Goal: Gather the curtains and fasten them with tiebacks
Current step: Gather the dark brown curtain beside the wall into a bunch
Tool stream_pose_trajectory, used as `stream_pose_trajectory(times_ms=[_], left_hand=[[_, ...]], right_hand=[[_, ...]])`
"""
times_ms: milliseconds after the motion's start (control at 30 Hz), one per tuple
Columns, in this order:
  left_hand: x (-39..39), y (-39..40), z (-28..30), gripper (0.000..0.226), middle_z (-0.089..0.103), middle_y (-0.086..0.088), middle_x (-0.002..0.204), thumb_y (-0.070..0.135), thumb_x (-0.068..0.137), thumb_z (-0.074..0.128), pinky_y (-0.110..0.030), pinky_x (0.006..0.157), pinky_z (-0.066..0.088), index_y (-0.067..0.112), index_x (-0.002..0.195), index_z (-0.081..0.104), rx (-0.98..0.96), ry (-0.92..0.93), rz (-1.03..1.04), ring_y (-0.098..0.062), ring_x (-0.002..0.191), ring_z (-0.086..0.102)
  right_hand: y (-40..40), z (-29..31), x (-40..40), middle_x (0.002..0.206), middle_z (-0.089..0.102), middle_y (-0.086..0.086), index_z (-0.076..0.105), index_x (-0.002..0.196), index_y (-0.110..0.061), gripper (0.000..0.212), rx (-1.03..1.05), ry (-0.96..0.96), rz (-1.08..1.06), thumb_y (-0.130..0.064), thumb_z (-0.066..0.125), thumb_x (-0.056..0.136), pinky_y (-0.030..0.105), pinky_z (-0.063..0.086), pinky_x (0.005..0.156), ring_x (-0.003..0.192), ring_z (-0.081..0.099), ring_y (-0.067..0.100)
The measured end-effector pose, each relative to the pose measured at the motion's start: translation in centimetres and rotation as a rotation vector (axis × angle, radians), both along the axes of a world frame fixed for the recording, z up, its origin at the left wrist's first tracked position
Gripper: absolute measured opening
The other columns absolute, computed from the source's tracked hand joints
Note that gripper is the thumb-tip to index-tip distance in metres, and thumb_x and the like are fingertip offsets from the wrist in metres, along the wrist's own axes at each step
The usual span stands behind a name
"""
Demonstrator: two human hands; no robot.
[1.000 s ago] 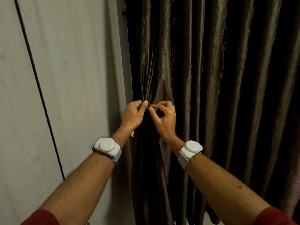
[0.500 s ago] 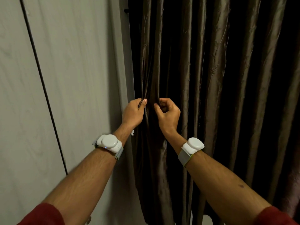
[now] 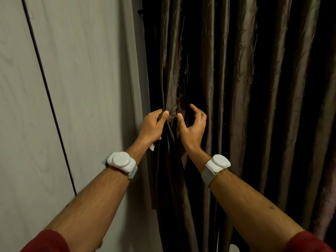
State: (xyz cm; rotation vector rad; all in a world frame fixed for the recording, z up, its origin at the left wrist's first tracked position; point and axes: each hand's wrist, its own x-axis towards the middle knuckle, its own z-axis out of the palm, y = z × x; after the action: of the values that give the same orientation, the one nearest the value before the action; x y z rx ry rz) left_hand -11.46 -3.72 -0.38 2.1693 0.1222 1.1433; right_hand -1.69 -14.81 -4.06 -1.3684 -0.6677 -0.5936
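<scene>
Pinching a fold of the dark brown curtain [image 3: 227, 88] between thumb and curled fingers, the left hand [image 3: 152, 126] has a narrow, closed grip right at the curtain's left edge, fabric bunched into tight pleats under it. A small white scrap [image 3: 151, 147] pokes out below the heel of that hand; cannot tell what it is

Right hand [image 3: 192, 127] sits just beside the left, fingers spread and loosely curved against the cloth, thumb pointing toward the left thumb. Wide grip, nothing clamped in it, fingertips touching or nearly touching the fabric

Curtain hangs vertically in long glossy folds, filling the centre and right of the view, with a faint embroidered leaf pattern. Its gathered edge runs down between the two forearms

Both wrists carry white rounded devices on grey straps: left wrist device [image 3: 121, 161], right wrist device [image 3: 217, 163]. Red sleeves [image 3: 47, 242] show at the bottom corners

Left of the curtain: pale grey wall [image 3: 81, 88] with a thin black cable [image 3: 49, 99] running diagonally down it. A dark bracket [image 3: 140, 12] sticks out near the top at the curtain's edge
</scene>
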Motion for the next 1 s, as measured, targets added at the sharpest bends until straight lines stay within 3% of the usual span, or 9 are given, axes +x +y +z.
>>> stream_pose_trajectory(times_ms=[67, 167, 233, 300, 467, 700, 833, 900, 1000], left_hand=[[-0.1, 0.0, -0.1, 0.036, 0.058, -0.029, 0.074, 0.037, 0.110, 0.048, -0.026, 0.038, 0.048, 0.010, 0.091, 0.061, -0.009, 0.002, -0.035, -0.027, 0.048, 0.057], [-0.2, 0.2, -0.1, 0.035, 0.052, -0.013, 0.060, 0.037, 0.110, 0.048, -0.025, 0.037, 0.046, 0.019, 0.081, 0.057, -0.001, -0.003, -0.013, -0.017, 0.041, 0.054], [-0.3, 0.5, -0.2, 0.038, 0.047, 0.004, 0.053, 0.038, 0.110, 0.048, -0.030, 0.037, 0.048, 0.021, 0.077, 0.053, 0.006, -0.008, 0.026, -0.012, 0.039, 0.052], [-0.4, 0.9, -0.3, 0.040, 0.048, 0.005, 0.054, 0.038, 0.110, 0.047, -0.043, 0.044, 0.055, 0.016, 0.077, 0.054, 0.030, -0.008, 0.071, -0.017, 0.044, 0.055], [0.5, 0.3, -0.2, 0.040, 0.056, 0.006, 0.061, 0.043, 0.109, 0.046, -0.048, 0.055, 0.054, 0.025, 0.074, 0.055, 0.111, -0.024, 0.125, -0.022, 0.057, 0.062], [1.0, -0.4, -0.3, 0.050, 0.053, 0.009, 0.057, 0.062, 0.103, 0.046, -0.022, 0.052, 0.035, 0.029, 0.067, 0.051, 0.167, -0.038, 0.166, -0.005, 0.053, 0.053], [0.9, 0.0, 0.2, 0.043, 0.058, 0.008, 0.058, 0.045, 0.106, 0.052, -0.036, 0.052, 0.048, 0.026, 0.069, 0.058, 0.122, -0.034, 0.107, -0.013, 0.053, 0.060], [0.9, 0.2, 0.3, 0.044, 0.054, 0.006, 0.057, 0.040, 0.107, 0.052, -0.042, 0.054, 0.048, 0.021, 0.068, 0.056, 0.071, -0.037, 0.040, -0.020, 0.053, 0.057], [0.6, 0.3, 0.0, 0.040, 0.057, 0.011, 0.060, 0.035, 0.108, 0.052, -0.034, 0.059, 0.046, 0.027, 0.069, 0.059, -0.009, -0.052, -0.111, -0.006, 0.056, 0.055]], right_hand=[[0.1, 0.2, 0.2, 0.158, 0.044, 0.003, 0.040, 0.155, -0.022, 0.075, -0.048, 0.199, 0.114, -0.047, 0.073, 0.092, 0.039, 0.035, 0.119, 0.147, 0.039, 0.021], [0.5, 0.6, 0.3, 0.137, 0.067, 0.008, 0.061, 0.140, -0.011, 0.052, -0.015, 0.283, 0.251, -0.032, 0.074, 0.095, 0.041, 0.050, 0.111, 0.129, 0.061, 0.021], [0.4, 0.8, 0.1, 0.107, 0.077, 0.007, 0.074, 0.115, -0.007, 0.025, 0.077, 0.247, 0.201, -0.020, 0.075, 0.094, 0.045, 0.059, 0.095, 0.102, 0.073, 0.019], [0.2, 0.7, -0.3, 0.091, 0.076, 0.003, 0.076, 0.103, -0.008, 0.012, 0.118, 0.143, 0.126, -0.015, 0.074, 0.093, 0.045, 0.062, 0.083, 0.086, 0.073, 0.017], [0.2, 0.4, -1.9, 0.086, 0.070, -0.010, 0.073, 0.103, -0.013, 0.013, 0.029, -0.150, 0.054, -0.014, 0.076, 0.090, 0.023, 0.055, 0.071, 0.077, 0.067, 0.001], [-0.3, -0.4, -2.2, 0.099, 0.068, -0.003, 0.075, 0.120, -0.016, 0.029, -0.178, -0.304, -0.024, -0.015, 0.071, 0.091, 0.040, 0.058, 0.070, 0.084, 0.066, 0.014], [-0.9, -0.3, -1.9, 0.115, 0.063, 0.002, 0.077, 0.120, -0.020, 0.028, -0.162, -0.343, -0.049, -0.028, 0.073, 0.093, 0.036, 0.052, 0.085, 0.104, 0.058, 0.018], [-0.9, 0.0, -1.5, 0.139, 0.053, 0.002, 0.072, 0.127, -0.027, 0.036, -0.095, -0.228, -0.097, -0.041, 0.070, 0.095, 0.033, 0.042, 0.100, 0.127, 0.049, 0.019], [-0.7, 0.4, -0.9, 0.167, 0.027, 0.004, 0.037, 0.156, -0.030, 0.074, -0.111, 0.112, -0.063, -0.055, 0.066, 0.094, 0.050, 0.024, 0.117, 0.153, 0.027, 0.024]])
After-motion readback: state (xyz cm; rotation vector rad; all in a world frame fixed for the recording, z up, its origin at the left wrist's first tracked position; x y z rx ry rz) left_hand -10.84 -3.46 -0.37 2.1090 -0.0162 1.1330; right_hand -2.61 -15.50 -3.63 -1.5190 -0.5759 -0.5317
